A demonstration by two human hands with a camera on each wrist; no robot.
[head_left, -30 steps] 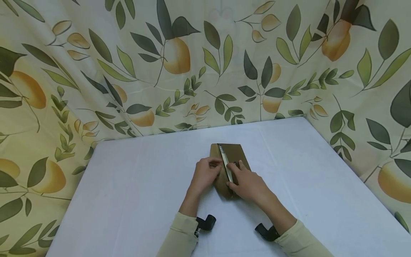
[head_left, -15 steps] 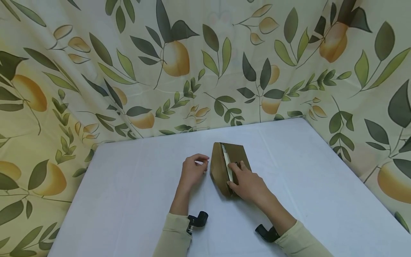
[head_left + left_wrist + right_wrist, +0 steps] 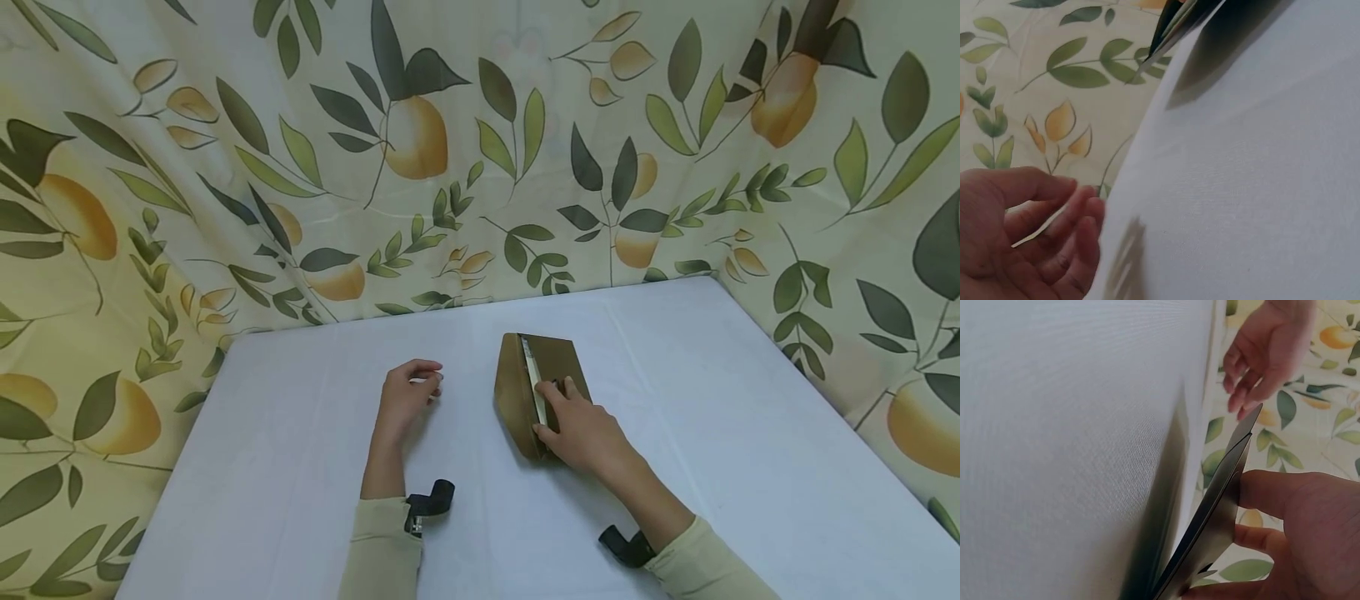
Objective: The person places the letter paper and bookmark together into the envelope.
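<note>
A flat brown folding case (image 3: 513,396) with a pale strip (image 3: 534,379) along its fold is tilted at the middle of the table. My right hand (image 3: 585,429) grips its right part, thumb and forefinger at the pale strip. In the right wrist view the case (image 3: 1216,512) appears as thin layered sheets, with the thumb and fingers (image 3: 1266,537) against one face. What the case holds inside is hidden. My left hand (image 3: 408,400) is apart from it to the left, fingers loosely curled around nothing. In the left wrist view, that hand (image 3: 1041,237) is over the table's edge.
A white cloth covers the table (image 3: 300,467). A curtain (image 3: 420,208) printed with leaves and orange fruit hangs behind and at both sides. A black camera mount is on each wrist, the left mount (image 3: 435,498) and the right mount (image 3: 624,546).
My left hand has let go of the case's left side and moved away to the left. The left side of the case shows wider. My right hand stays on the case.
</note>
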